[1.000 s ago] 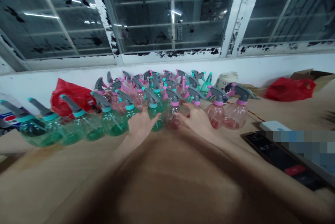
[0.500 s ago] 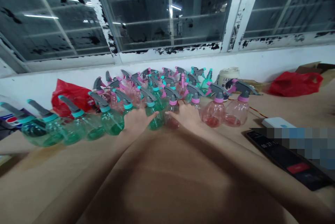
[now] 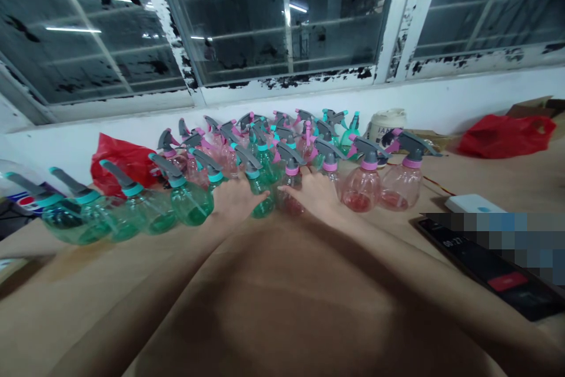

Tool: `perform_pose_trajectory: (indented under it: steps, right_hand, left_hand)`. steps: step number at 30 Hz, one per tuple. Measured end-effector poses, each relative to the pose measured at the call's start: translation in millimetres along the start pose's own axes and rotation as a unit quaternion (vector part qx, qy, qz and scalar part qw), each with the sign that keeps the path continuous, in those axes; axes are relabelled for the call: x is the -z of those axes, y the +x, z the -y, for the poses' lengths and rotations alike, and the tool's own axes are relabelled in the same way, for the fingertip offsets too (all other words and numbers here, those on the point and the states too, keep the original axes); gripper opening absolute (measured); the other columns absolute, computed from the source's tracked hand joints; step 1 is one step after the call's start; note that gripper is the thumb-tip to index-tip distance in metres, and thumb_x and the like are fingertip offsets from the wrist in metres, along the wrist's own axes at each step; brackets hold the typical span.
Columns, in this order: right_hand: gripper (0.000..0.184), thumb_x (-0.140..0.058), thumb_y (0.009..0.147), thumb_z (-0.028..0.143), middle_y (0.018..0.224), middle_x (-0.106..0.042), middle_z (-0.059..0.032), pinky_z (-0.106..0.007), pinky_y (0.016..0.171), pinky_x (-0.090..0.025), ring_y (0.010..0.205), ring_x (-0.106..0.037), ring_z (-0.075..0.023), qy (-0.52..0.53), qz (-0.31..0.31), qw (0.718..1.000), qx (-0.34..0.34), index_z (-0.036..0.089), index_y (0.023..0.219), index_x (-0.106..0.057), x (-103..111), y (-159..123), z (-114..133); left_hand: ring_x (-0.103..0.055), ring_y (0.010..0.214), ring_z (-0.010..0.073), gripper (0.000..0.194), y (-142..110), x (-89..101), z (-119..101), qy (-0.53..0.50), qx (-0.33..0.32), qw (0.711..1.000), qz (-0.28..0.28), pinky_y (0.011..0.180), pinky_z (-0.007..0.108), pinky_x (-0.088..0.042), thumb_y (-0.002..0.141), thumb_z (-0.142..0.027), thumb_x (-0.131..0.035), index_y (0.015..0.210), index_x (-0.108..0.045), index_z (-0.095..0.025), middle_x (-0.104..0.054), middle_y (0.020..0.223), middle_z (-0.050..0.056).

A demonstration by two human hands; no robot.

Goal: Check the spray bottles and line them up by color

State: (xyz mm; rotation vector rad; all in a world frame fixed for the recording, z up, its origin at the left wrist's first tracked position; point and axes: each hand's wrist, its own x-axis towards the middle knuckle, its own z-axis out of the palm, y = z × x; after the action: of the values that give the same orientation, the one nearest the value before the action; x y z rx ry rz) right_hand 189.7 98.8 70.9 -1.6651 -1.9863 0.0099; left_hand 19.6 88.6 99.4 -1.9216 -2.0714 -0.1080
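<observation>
Along the brown tabletop [image 3: 282, 289], a front row of 10 upright spray bottles runs from left to right: 6 see-through green bottles [image 3: 190, 203] with teal collars, then 4 see-through pink bottles [image 3: 401, 186] with pink collars. All 10 have grey trigger heads, and their colour looks deeper near the base. Behind them, more bottles [image 3: 265, 156] in both colours crowd toward the white wall [image 3: 454, 94]. A red bag [image 3: 121, 162] sits behind the green end; past the pink end are a white tub [image 3: 386, 125], a second red bag [image 3: 505, 137] and a phone [image 3: 481, 265]. Both arms reach forward, thumbs pointing toward each other. The left hand [image 3: 233, 197] covers parts of the 2 innermost green bottles, the right hand [image 3: 315, 194] parts of the 2 innermost pink ones. With fingers partly hidden, I cannot tell whether either hand grips anything.
</observation>
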Motion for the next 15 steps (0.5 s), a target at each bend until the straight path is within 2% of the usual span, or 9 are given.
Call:
perform_pose_trajectory:
  steps: [8, 12, 15]
  right_hand:
    - [0.063, -0.053, 0.083, 0.058, 0.106, -0.065, -0.0228, -0.045, 0.065, -0.053, 0.086, -0.067, -0.0369, -0.012, -0.008, 1.0, 0.008, 0.003, 0.113, -0.057, 1.6, -5.4, 0.8]
    - [0.063, -0.051, 0.083, 0.059, 0.107, -0.064, -0.0216, -0.044, 0.063, -0.053, 0.084, -0.068, -0.0355, -0.019, -0.008, 1.0, 0.016, 0.005, 0.114, -0.056, 5.1, -16.2, 0.2]
    - [0.064, -0.048, 0.083, 0.062, 0.106, -0.064, -0.0201, -0.044, 0.061, -0.053, 0.081, -0.068, -0.0346, -0.028, -0.008, 0.999, 0.022, 0.006, 0.113, -0.056, 9.9, -30.3, -1.8]
  left_hand:
    - [-0.066, 0.087, 0.0391, 0.074, -8.8, 1.8, -1.1, 0.008, 0.002, 1.0, -0.01, 0.07, 0.043, -0.049, 0.081, -0.067, -0.051, 0.123, -0.051, -0.006, -0.068, 0.088, 0.02]
    - [-0.065, 0.087, 0.0396, 0.081, -29.1, 11.3, -0.2, -0.007, -0.014, 1.0, -0.02, 0.068, 0.042, -0.049, 0.084, -0.065, -0.049, 0.135, -0.038, -0.004, -0.068, 0.087, 0.02]
    - [-0.066, 0.086, 0.0374, 0.068, -48.5, 17.2, -1.1, -0.033, -0.026, 0.999, -0.005, 0.067, 0.041, -0.049, 0.087, -0.06, -0.047, 0.134, -0.042, -0.011, -0.069, 0.087, 0.015]
